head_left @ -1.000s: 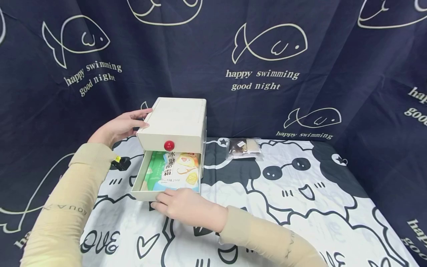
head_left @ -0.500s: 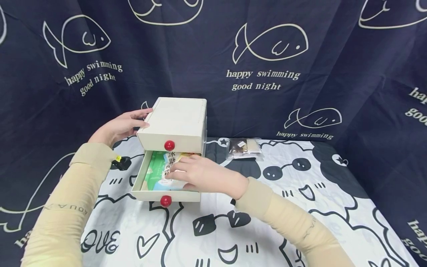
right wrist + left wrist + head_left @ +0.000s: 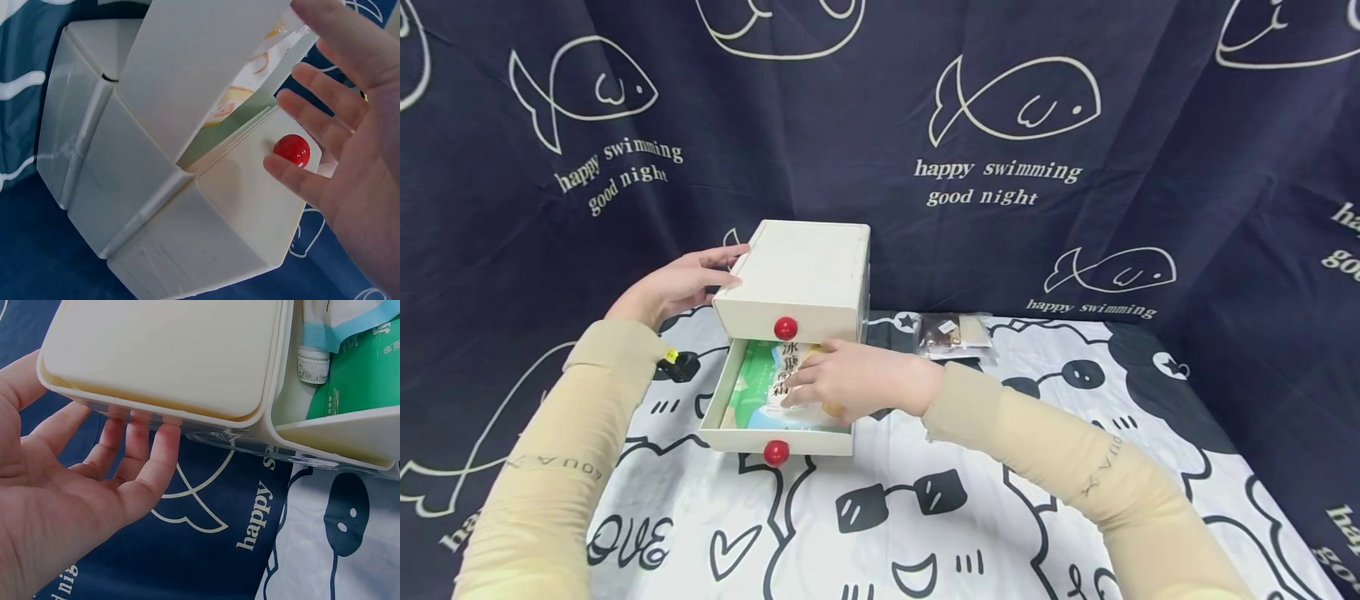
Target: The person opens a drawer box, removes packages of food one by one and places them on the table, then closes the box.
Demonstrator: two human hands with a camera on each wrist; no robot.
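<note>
A white drawer cabinet (image 3: pixel 805 267) with red round knobs stands on the table, its lower drawer (image 3: pixel 718 417) pulled out. Inside lie a green packet (image 3: pixel 752 392) and, over it, a white packet with printed characters (image 3: pixel 786 379). The left wrist view also shows a white ribbed cap (image 3: pixel 314 365) there. My left hand (image 3: pixel 673 287) steadies the cabinet's left side, fingertips along its edge and thumb at the other edge (image 3: pixel 75 469). Over the drawer's right part is my right hand (image 3: pixel 868 379), fingers spread and loosely bent, partly covering the white packet. Its palm holds nothing (image 3: pixel 356 125).
To the right of the cabinet, a clear bag with brown and beige contents (image 3: pixel 955 332) lies near the back curtain (image 3: pixel 880 108). A small black object with a yellow tab (image 3: pixel 681 367) is beside my left wrist. A cartoon-print cloth (image 3: pixel 805 533) covers the table.
My right hand has left the front of the lower drawer and its knob, come over the packets, and then shifted slightly rightward. My left hand stays on the cabinet.
</note>
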